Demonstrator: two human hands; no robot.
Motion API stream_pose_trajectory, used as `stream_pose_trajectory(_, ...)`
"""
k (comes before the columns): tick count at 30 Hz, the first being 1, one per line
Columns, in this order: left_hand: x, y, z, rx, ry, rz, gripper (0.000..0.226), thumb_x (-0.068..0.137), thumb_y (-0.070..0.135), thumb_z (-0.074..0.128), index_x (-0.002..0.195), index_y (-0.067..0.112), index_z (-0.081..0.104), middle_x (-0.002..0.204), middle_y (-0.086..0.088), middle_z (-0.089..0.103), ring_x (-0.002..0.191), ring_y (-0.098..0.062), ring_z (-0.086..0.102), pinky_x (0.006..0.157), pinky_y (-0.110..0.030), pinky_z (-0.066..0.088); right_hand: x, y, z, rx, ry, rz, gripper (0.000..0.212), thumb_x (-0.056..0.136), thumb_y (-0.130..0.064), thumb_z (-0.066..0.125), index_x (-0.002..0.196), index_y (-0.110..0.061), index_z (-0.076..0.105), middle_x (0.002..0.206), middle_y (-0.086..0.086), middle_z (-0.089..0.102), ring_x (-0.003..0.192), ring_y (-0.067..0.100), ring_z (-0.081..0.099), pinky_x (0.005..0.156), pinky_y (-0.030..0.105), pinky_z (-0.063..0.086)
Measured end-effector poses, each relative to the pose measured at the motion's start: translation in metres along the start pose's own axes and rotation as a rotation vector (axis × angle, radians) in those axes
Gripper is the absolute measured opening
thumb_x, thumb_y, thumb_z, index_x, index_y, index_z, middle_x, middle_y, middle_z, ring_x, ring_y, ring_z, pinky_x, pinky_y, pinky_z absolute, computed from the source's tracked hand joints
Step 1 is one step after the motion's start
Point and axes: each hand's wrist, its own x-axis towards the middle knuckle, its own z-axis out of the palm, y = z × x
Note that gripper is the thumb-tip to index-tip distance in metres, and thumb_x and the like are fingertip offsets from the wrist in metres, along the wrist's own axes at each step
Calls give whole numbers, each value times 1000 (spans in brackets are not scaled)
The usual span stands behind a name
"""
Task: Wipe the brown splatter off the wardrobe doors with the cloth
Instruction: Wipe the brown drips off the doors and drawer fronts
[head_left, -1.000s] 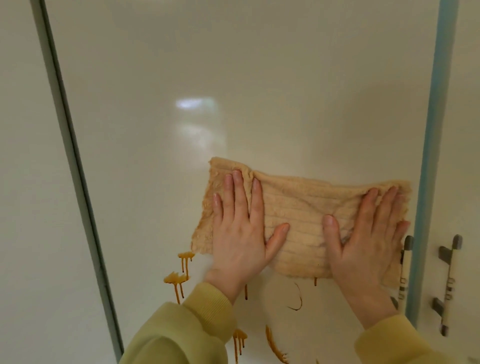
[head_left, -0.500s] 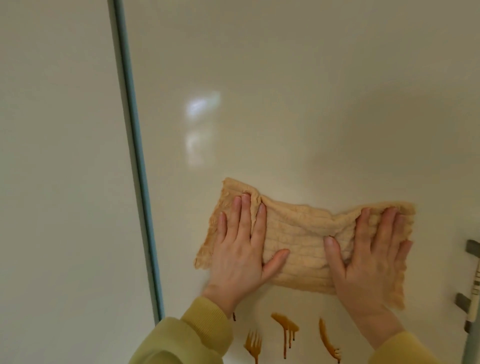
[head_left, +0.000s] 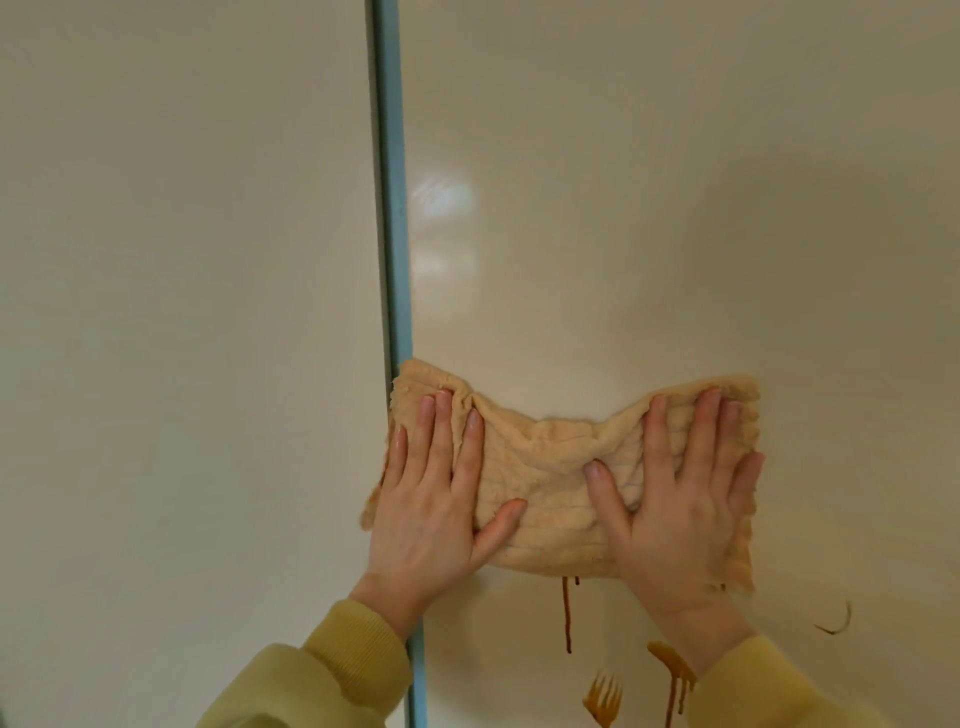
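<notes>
Several brown drips (head_left: 567, 618) streak the wardrobe door (head_left: 649, 234) below the cloth (head_left: 545, 488), pressed flat near the door's left edge by left hand (head_left: 431, 499) and right hand (head_left: 680, 514) with straight, open fingers (head_left: 707, 426); wiping appears unfinished.

Our left sleeve (head_left: 306, 686) and right sleeve (head_left: 779, 691) were yellow-green, softly creased, ribbed cuffs (head_left: 363, 644) at the wrists, left hand (head_left: 436, 504) and right hand (head_left: 680, 519) bare.
</notes>
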Motion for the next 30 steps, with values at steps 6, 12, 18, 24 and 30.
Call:
stream_pose_trajectory(6, -4, -1, -4, -49, -27, -15, 85, 88, 62, 25, 146, 8, -4, 152, -15, -4, 142, -28, -9, 116, -39, -4, -2, -1, 2, -15, -39, -110, 65, 91, -61, 19, 139, -19, 28, 145, 16, 18, 143, 19, -4, 112, 47, 1)
stream_pose_trajectory(12, -26, 16, 8, -65, -29, -106, 88, 87, 67, 22, 146, 10, -9, 153, -11, -21, 142, -29, -10, 115, -41, -1, -9, 11, 0, -27, -58, -261, 62, 92, -57, 22, 139, -18, 28, 145, 13, 22, 143, 14, -7, 108, 50, 13)
stream_pose_trajectory(18, -28, 49, 12, -75, -36, -254, 89, 86, 70, 19, 145, 9, -9, 149, -19, -1, 142, -27, -14, 112, -42, -1, -21, 42, 0, -30, -20, -335, 67, 92, -56, 30, 144, -15, 20, 157, 3, 1, 144, 15, 0, 114, 44, 7)
stream_pose_trajectory(24, -41, 107, 27, -95, -47, -267, 90, 86, 70, 19, 146, 9, -10, 152, -14, -22, 142, -31, -11, 113, -44, -3, -36, 99, -11, -34, -9, -396, 68, 92, -55, 31, 147, -18, 15, 157, -1, -4, 144, 15, 4, 114, 45, 9)
stream_pose_trajectory(30, -37, 172, 40, -120, -44, -252, 89, 87, 68, 20, 145, 7, -8, 152, -17, -20, 141, -34, -9, 112, -49, 1, -38, 163, -26, -35, 20, -403, 61, 94, -51, 28, 145, -18, 20, 157, -1, -1, 144, 15, 6, 113, 45, 11)
